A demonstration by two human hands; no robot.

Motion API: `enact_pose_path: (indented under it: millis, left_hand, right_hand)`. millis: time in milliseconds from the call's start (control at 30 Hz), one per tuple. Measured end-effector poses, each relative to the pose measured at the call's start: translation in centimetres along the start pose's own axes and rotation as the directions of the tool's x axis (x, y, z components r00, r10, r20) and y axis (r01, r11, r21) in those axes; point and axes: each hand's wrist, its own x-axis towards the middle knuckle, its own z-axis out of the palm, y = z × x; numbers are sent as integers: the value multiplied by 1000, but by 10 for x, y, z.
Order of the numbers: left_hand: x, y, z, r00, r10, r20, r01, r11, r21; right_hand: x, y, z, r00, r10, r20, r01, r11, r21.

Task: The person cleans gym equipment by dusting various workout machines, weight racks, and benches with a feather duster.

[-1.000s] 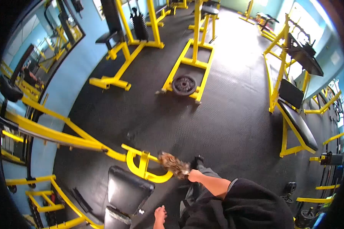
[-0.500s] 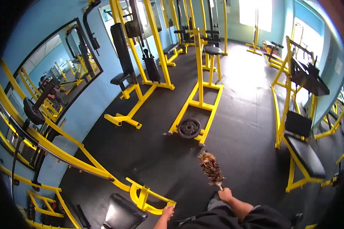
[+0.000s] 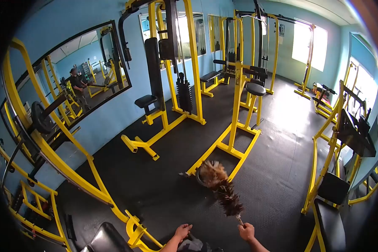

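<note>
My right hand (image 3: pixel 246 231) is closed around the handle of a brown feather duster (image 3: pixel 227 197), which points up and away from me. The duster's light tip overlaps the round weight plate (image 3: pixel 200 176) at the foot of a yellow frame (image 3: pixel 231 147), hiding most of it; whether they touch cannot be made out. My left hand (image 3: pixel 183 231) is low in the middle, fingers bent together, with nothing visible in them. It is apart from the curved yellow bracket (image 3: pixel 136 231) to its left.
A black padded seat (image 3: pixel 109 239) lies at the lower left. Yellow machines line the blue wall, beside a large mirror (image 3: pixel 82 75) reflecting a person. A padded bench (image 3: pixel 329 222) stands at the right on the black floor (image 3: pixel 155 189).
The view has tilted up. The duster has swung from beside the yellow bracket to in front of the weight plate. My left hand touched the bracket half a second ago and is now off it.
</note>
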Motion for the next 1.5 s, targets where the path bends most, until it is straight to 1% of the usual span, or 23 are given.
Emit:
enact_pose_path:
  millis: [67, 100, 167, 300, 367, 400, 500, 533, 667, 700, 767, 800, 900, 967, 1033, 1100, 1133, 1200, 1267, 1300, 1367, 1433, 1500]
  left_hand:
    - [17, 24, -1, 994, 68, 85, -62, 995, -77]
    - [29, 32, -2, 993, 72, 92, -65, 995, -76]
    - [57, 55, -2, 991, 79, 109, -62, 986, -155]
    - [110, 117, -26, 967, 121, 226, -90, 985, -145]
    - [145, 152, -36, 963, 178, 203, -155, 980, -127]
    - [135, 183, -42, 972, 207, 116, -197, 977, -86]
    - [145, 235, -62, 965, 260, 44, -259, 966, -21]
    - [158, 252, -70, 950, 303, 69, -304, 953, -3]
    - [211, 304, -94, 932, 353, 86, -349, 935, -64]
    - [221, 318, -99, 931, 358, 75, -353, 933, -74]
    - [232, 351, -114, 923, 380, 64, -377, 925, -58]
    - [234, 371, -125, 920, 389, 50, -387, 921, -51]
    - [248, 450, -151, 915, 403, 5, -403, 915, 24]
    - [276, 510, -171, 809, 586, -51, -581, 809, 93]
    - [306, 561, -184, 601, 793, -99, -798, 603, -8]
    - [293, 632, -196, 502, 856, -124, -845, 516, 140]
    - [290, 665, -201, 493, 863, -109, -853, 504, 132]
    - [290, 726, -212, 309, 948, -80, -903, 319, 287]
    - [292, 780, -219, 204, 978, -35, -923, 204, 326]
    - [293, 807, -222, 107, 994, -5, -927, 101, 361]
    - [291, 861, -231, 80, 996, 36, -933, 63, 354]
    - [306, 900, -239, 51, 996, 76, -942, 22, 336]
    - [328, 945, -250, -142, 986, 92, -902, -167, 397]
  right_hand:
    - [8, -36, 0, 997, 7, 76, -32, 942, 334]
    - [21, -35, 16, 998, 9, 67, -31, 942, 334]
    - [54, -35, 52, 954, 10, 299, -153, 875, 459]
    - [99, -90, 70, 956, 44, 289, -80, 990, 113]
    - [121, -117, 82, 975, -223, 0, 204, 889, 409]
    - [129, -144, 73, 960, -269, -82, 281, 904, 322]
    - [185, -172, 83, 951, -308, -7, 296, 908, 296]
    - [180, -213, 70, 947, -322, -24, 289, 811, 508]
    - [263, -268, 99, 835, -535, 132, 312, 657, 687]
    - [285, -285, 101, 826, -546, 137, 320, 656, 684]
    - [337, -324, 113, 759, -651, 19, 631, 742, 229]
    - [368, -339, 127, 817, -560, 141, 435, 757, 487]
    - [404, -461, 96, 784, -619, -51, 552, 657, 514]
    - [471, -496, 100, 787, -617, 0, 494, 631, 599]
    - [487, -570, 63, 771, -633, -63, 579, 657, 483]
    - [502, -631, 32, 737, -671, -84, 558, 533, 636]
    - [509, -658, 15, 723, -680, -122, 617, 556, 558]
    - [521, -703, -15, 705, -685, -181, 674, 570, 470]
    - [531, -732, -36, 507, -751, -423, 853, 508, 121]
    - [542, -743, -43, 509, -741, -438, 849, 515, 114]
    - [564, -756, -57, 358, -759, -544, 904, 427, -1]
    - [565, -777, -74, 422, -717, -555, 872, 488, 33]
    - [578, -795, -74, 306, -714, -630, 853, 499, -150]
